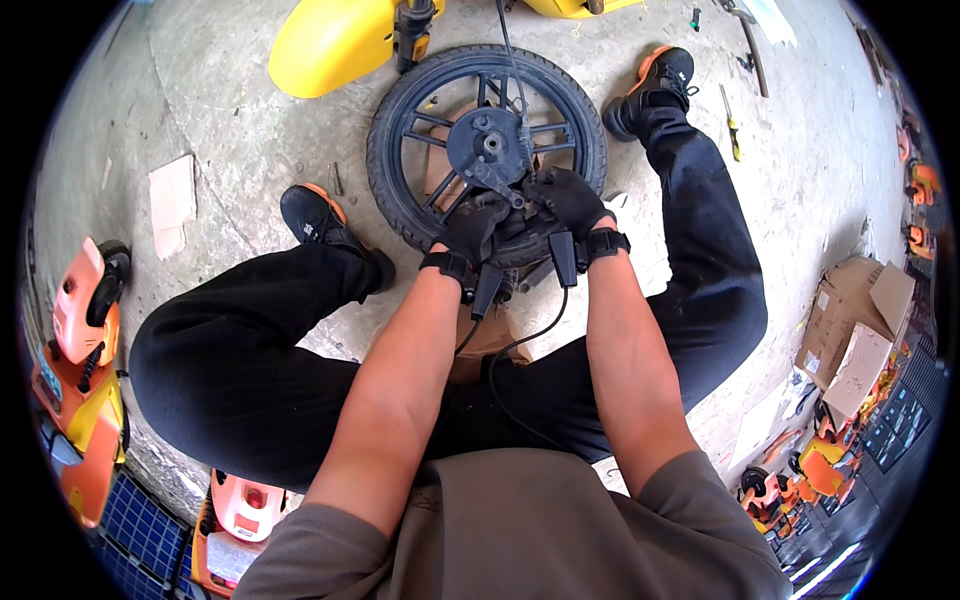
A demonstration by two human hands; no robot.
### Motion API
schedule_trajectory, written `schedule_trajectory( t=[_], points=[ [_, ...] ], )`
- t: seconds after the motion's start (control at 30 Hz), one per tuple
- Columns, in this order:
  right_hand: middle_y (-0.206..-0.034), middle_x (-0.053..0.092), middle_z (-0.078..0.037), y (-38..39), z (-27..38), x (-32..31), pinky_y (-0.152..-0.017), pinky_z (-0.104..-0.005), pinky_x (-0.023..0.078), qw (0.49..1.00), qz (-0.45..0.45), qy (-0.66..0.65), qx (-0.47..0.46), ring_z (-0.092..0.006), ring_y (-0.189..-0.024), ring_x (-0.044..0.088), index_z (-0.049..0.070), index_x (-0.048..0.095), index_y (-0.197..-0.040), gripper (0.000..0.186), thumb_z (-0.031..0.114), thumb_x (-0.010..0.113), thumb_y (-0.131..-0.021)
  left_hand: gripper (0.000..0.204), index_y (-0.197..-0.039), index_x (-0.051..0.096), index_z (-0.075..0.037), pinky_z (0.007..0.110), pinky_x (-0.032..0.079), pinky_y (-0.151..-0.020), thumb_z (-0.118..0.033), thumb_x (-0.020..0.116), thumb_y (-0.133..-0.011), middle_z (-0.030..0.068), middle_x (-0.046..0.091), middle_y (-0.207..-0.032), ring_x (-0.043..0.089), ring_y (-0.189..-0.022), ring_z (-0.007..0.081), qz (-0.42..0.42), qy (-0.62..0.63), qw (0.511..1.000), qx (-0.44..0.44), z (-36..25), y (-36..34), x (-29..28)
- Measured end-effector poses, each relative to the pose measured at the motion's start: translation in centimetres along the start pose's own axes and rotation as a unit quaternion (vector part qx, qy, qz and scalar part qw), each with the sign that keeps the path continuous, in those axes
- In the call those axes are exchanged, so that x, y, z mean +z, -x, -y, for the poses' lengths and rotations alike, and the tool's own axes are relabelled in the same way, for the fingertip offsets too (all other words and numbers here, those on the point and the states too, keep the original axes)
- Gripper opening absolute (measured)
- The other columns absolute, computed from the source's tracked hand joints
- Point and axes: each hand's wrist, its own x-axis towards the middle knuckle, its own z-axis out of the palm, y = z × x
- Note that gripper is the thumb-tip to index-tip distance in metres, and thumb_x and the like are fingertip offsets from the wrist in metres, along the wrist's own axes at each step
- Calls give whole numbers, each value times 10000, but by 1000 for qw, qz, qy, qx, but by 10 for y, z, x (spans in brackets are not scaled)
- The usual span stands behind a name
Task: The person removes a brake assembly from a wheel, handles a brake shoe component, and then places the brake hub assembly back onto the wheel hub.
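Note:
A black spoked wheel [388,150] with a tyre lies between my outstretched legs over cardboard. Its hub plate [470,140] carries a lever arm, and a black cable [508,45] runs from it toward the top. Both my gloved hands are at the wheel's lower part. My left hand [470,228] is curled beside the lever below the hub; my right hand [568,200] is closed just right of it. Whatever their fingers hold is hidden. Black devices with wires are strapped to both wrists.
A yellow fender [320,50] lies at the top, a screwdriver [733,135] right of my foot, and a cardboard piece [172,200] at left. An open box [835,325] sits at right. Orange and yellow vehicle parts [85,370] line the left edge, with more along the right.

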Motion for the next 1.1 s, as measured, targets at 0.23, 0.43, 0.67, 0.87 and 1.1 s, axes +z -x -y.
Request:
schedule_trajectory(
  t=[0.23, 0.43, 0.67, 0.87, 1.1],
  points=[
    [-657, 551, 2, 5, 5, 3, -523, -244, 387, 999, 21, -36, -20, -92, -553, 492, 27, 593, -817, 145, 162, 646, -820, 188, -1090, 560, -31, 298, 555, -810, -31, 499, -913, 104, 608, -1049, 628, -924, 190, -1, -80, 997, 16, -5, -1, 2],
    [-814, 659, -103, 2, 1, -1, -635, -286, 483, 999, 30, -38, 4, -160, -693, 612, -51, 618, -936, 281, 172, 684, -778, 171, -1069, 564, -30, 317, 564, -788, -39, 498, -912, 104, 619, -1024, 636, -902, 203, -6, -79, 997, 13, -6, -2, 7],
    [-838, 665, -118, -4, -4, 1, -651, -291, 485, 1000, 13, -12, -2, -163, -716, 612, -45, 626, -940, 289, 183, 689, -775, 162, -1049, 584, -33, 321, 568, -780, -57, 532, -898, 98, 631, -1015, 644, -881, 205, 17, -40, 999, 11, -9, 1, 5],
    [-848, 666, -121, 4, 7, 4, -673, -300, 478, 998, 28, -51, 12, -175, -729, 613, -39, 633, -928, 262, 182, 668, -792, 178, -1061, 585, -30, 315, 569, -769, -59, 548, -889, 96, 633, -1010, 643, -881, 205, -2, -36, 999, 4, -9, -1, 3],
    [-826, 668, -123, -11, -16, 2, -707, -308, 473, 1000, 3, -3, -29, -196, -746, 620, -19, 651, -903, 235, 188, 652, -794, 159, -1029, 587, -40, 313, 567, -748, -42, 559, -872, 99, 631, -994, 644, -864, 203, 63, -453, 837, 299, 25, -58, -64]
  ],
)
